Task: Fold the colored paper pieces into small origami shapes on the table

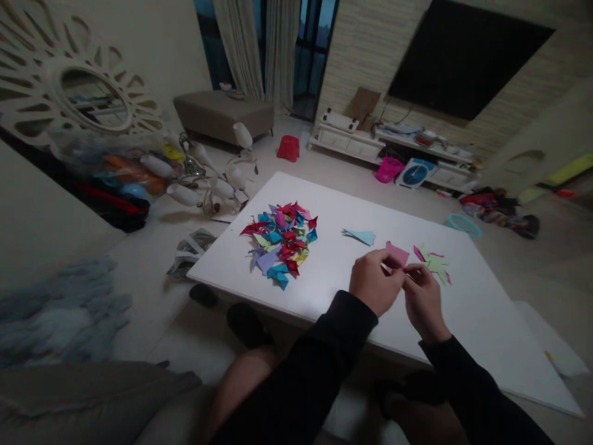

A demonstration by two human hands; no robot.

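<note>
Two bare hands meet a little right of the middle of the frame, above a white worktop [319,194]: your left hand [377,281] comes in from the lower centre, your right hand [422,300] from the lower right. The fingers of both appear to be pinching a small pinkish-red piece of paper [406,269] between them, at the narrow gap where the hands almost touch; most of it is covered, so its long axis cannot be told. Just above it in the frame is a pink sheet [397,251], partly behind your left hand, the nearer of the two; whether they touch is unclear. Up and left of that hand, a pale blue folded paper [361,237] lies lengthwise from left to right, its thin points leftward and its wide end toward the pink sheet. Above and right of your right hand, near it, are lime-green and magenta folded pieces [433,262]. Left of centre, well apart from both hands, lies a many-coloured heap of folded papers [283,241], with a stretch of white surface between. The worktop's near edge slants close below your wrists; more white surface runs toward the lower right.
</note>
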